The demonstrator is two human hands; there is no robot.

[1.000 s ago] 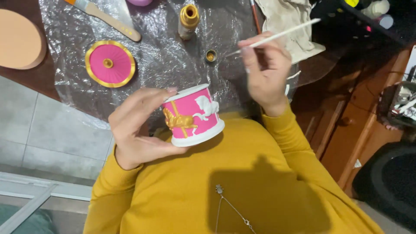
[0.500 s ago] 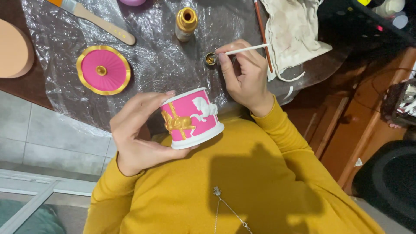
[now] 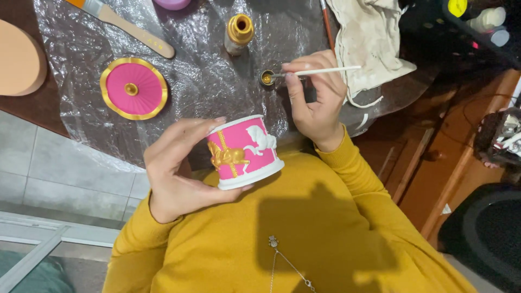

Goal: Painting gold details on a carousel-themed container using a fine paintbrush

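**Brush tip reaching the gold paint cap**

Brush [image 3: 317,71] position is the main change: a second ago the right hand [image 3: 316,100] was holding it lifted and angled away to the right, half a second ago it was coming down toward the small cap [image 3: 267,78], and now the tip is sitting in or at the gold paint inside that cap. That reads as loading the bristles for more gold detail on the pot [image 3: 245,151].

The right hand is pinching the thin white brush handle between thumb and fingertips, the other fingers curled in, with the hand hovering over the crinkled plastic sheet [image 3: 201,87] on the table.

The left hand [image 3: 182,168] is cupping the pink pot, fingers wrapped loosely round its side and base, thumb near the rim. The pot is staying in front of the yellow sweater, tilted on its side, showing a gold horse and a white horse in relief. It has barely shifted across the three moments.

Lying further off on the sheet are the pink lid [image 3: 134,88] with gold edge, the open gold paint bottle [image 3: 239,32], and a wide flat brush [image 3: 122,27].
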